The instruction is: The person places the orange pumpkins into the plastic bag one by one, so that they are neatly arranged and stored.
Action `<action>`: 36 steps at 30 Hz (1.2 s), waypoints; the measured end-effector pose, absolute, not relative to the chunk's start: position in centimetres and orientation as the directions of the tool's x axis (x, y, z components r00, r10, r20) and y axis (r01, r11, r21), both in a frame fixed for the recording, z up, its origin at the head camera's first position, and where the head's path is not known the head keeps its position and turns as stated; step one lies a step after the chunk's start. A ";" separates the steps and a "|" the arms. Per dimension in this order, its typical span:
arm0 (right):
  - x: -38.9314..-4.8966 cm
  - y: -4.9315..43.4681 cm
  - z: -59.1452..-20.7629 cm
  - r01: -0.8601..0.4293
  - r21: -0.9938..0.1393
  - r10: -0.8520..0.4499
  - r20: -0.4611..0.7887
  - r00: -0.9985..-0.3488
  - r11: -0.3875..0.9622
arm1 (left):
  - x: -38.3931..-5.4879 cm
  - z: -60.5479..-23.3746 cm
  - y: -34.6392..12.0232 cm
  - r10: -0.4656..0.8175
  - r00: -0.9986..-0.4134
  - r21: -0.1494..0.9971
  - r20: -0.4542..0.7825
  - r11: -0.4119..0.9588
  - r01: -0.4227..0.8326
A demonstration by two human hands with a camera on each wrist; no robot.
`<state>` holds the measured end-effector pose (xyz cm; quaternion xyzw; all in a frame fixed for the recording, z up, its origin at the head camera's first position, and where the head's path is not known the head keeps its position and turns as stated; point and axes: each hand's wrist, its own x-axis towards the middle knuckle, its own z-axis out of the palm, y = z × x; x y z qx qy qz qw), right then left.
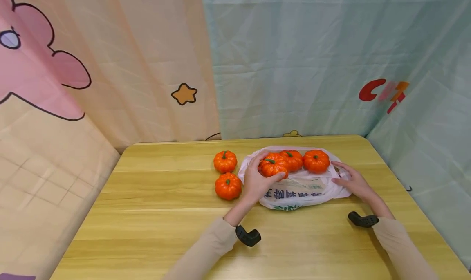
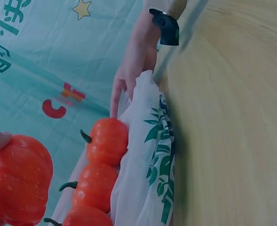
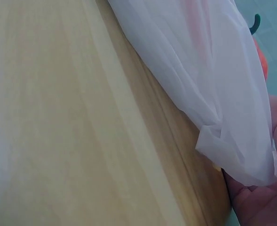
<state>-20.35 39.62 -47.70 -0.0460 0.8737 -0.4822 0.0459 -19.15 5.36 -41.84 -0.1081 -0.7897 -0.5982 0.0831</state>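
My left hand (image 1: 255,181) grips a small orange pumpkin (image 1: 271,165) with a green stem, held over the left part of a white plastic bag (image 1: 305,182). In the left wrist view this pumpkin (image 2: 20,181) is raised apart from three others lying in a row in the bag, among them a near pumpkin (image 2: 87,216) cut off by the frame. Seen from the head, a middle pumpkin (image 1: 292,160) is partly covered, and a right pumpkin (image 1: 316,161) shows whole. My right hand (image 1: 356,184) holds the bag's right end between thumb and fingers; the bag hides some fingertips (image 3: 265,202).
Two more pumpkins, a back one (image 1: 225,161) and a front one (image 1: 228,186), stand on the wooden table (image 1: 154,214) just left of the bag. A printed curtain (image 1: 294,67) hangs behind the table. Each wrist wears a black device (image 1: 248,236).
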 end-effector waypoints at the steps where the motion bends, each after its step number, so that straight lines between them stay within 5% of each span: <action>1: -20.4 39.6 -47.7 -0.038 -0.848 -0.126 -0.034 -0.991 0.529 | -19.2 -41.9 5.7 0.074 -0.965 0.928 0.252 0.264 0.263; 36: -20.3 39.6 -47.6 -0.106 -0.845 -0.146 0.033 -0.989 0.525 | -18.9 -45.2 15.3 0.206 -0.977 0.905 0.056 0.403 0.137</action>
